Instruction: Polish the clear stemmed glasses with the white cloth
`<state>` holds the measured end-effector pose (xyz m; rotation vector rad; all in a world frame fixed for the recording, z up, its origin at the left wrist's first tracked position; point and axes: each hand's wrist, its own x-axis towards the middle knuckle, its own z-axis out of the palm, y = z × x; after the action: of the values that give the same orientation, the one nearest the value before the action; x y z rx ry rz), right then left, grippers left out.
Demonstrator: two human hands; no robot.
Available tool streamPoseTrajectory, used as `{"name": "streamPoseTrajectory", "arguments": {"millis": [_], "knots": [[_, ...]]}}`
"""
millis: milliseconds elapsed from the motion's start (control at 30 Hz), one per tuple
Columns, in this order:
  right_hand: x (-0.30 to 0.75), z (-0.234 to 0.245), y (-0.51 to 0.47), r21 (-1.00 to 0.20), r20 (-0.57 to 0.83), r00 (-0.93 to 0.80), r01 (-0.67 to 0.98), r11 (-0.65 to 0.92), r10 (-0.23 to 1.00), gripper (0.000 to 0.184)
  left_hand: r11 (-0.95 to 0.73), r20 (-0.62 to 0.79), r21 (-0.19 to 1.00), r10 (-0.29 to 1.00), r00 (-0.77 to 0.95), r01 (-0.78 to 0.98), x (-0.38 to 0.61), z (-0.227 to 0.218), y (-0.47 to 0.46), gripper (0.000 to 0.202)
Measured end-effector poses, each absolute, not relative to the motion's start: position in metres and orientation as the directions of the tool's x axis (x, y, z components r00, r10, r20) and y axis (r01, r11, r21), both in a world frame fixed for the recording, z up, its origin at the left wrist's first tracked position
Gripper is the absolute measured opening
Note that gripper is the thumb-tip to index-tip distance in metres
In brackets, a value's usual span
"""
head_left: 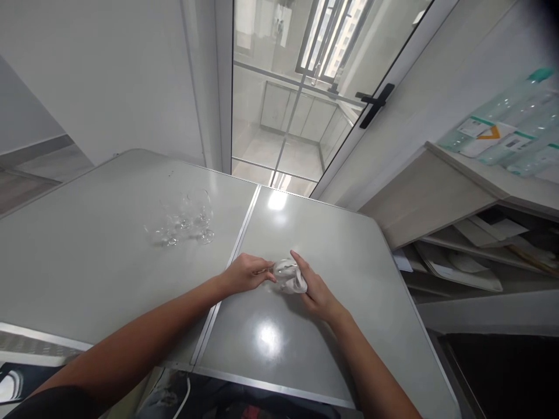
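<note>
Glass [282, 267] at your twelve o'clock was pinched at one end by your left hand [248, 272], likely for steadiness, while your right hand [321, 297] gripped cloth [299, 283] against its bowl; other glasses [204, 219] sat at ten o'clock, probably for elbow room.

Window [332, 38] bright | tabletop [358, 256] — glare patches | top-right corner — dark

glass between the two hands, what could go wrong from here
The glass could slip, since the left hand seems to pinch only its narrow end. The right hand might press or twist too hard at the white cloth and crack it. A leftward swing could knock the clear glasses grouped closely on the table.
</note>
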<state>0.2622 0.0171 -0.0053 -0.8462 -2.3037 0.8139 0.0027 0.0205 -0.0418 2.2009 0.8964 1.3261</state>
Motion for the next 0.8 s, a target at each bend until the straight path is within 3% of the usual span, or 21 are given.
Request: {"name": "streamPoseTrajectory", "arguments": {"millis": [100,200,333,400,533,633,800], "knots": [[0.258,-0.003,0.013,-0.759,0.281,-0.603,0.336,0.558,0.746,0.072,-0.697,0.614,0.645,0.716,0.331,0.312,0.005,-0.042,0.020,0.023],[0.256,-0.009,0.013,-0.730,0.424,-0.459,0.337,0.594,0.781,0.060,-0.524,0.476,0.824,0.847,0.239,0.218,0.012,-0.035,0.018,0.026],[0.264,-0.019,0.022,-0.371,0.661,-0.520,0.400,0.838,0.541,0.071,-0.268,0.239,0.960,0.937,0.254,0.086,0.014,-0.024,0.016,0.026],[0.271,-0.020,0.026,-0.292,0.669,-0.555,0.415,0.862,0.494,0.078,-0.247,0.218,0.965,0.942,0.254,0.088,0.011,-0.022,0.016,0.023],[0.282,-0.019,0.025,-0.508,0.547,-0.547,0.386,0.770,0.634,0.083,-0.191,0.180,0.978,0.975,0.129,0.082,0.007,-0.021,0.019,0.021],[0.280,-0.018,0.020,-0.600,0.470,-0.592,0.330,0.729,0.655,0.078,-0.167,0.157,0.983,0.980,0.126,0.081,0.007,-0.023,0.020,0.022],[0.267,-0.025,0.015,-0.720,0.376,-0.610,0.282,0.634,0.698,0.083,-0.382,0.321,0.902,0.904,0.282,0.200,0.007,-0.030,0.018,0.021]]}}
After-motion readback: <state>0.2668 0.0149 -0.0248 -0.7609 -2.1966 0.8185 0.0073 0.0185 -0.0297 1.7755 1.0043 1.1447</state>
